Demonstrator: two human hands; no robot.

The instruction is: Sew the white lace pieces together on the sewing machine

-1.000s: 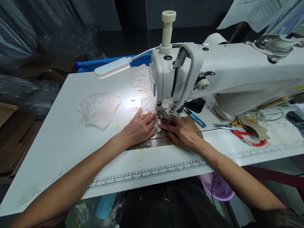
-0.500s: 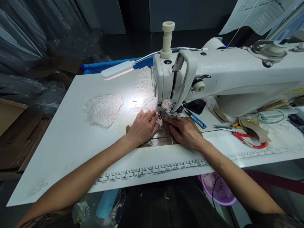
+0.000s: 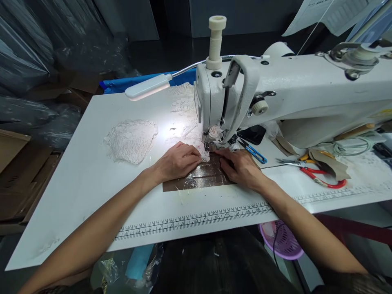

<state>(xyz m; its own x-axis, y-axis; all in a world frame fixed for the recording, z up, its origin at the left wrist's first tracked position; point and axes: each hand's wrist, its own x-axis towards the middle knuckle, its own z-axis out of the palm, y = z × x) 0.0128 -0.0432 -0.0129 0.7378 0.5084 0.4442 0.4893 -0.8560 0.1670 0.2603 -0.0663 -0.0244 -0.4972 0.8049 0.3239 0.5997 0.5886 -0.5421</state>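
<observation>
Under the needle area of a white sewing machine point(image 3: 211, 98) lies a piece of pale lace point(image 3: 191, 143). My left hand point(image 3: 179, 161) is at its near edge, fingers bent and pressed together on the lace. On the other side of the presser foot point(image 3: 212, 148), my right hand point(image 3: 239, 166) rests with its index finger stretched toward the foot and its thumb apart below. Its fingertip is partly hidden by the machine. Both hands lie over a shiny brown plate point(image 3: 199, 179). A separate lace piece point(image 3: 131, 141) lies flat to the left.
A lamp point(image 3: 148, 87) lights the lace. Blue thread snips point(image 3: 254, 152), a dark phone point(image 3: 252, 134) and red-handled scissors point(image 3: 321, 177) lie at the right. A printed ruler point(image 3: 196, 218) runs along the front edge of the white table point(image 3: 76, 175). Below hangs a purple basket point(image 3: 284, 245).
My left hand has shifted slightly left, its spread fingers now drawn together and bent, uncovering more of the lace and brown plate. My right hand stays nearly in place. The view has shifted slightly.
</observation>
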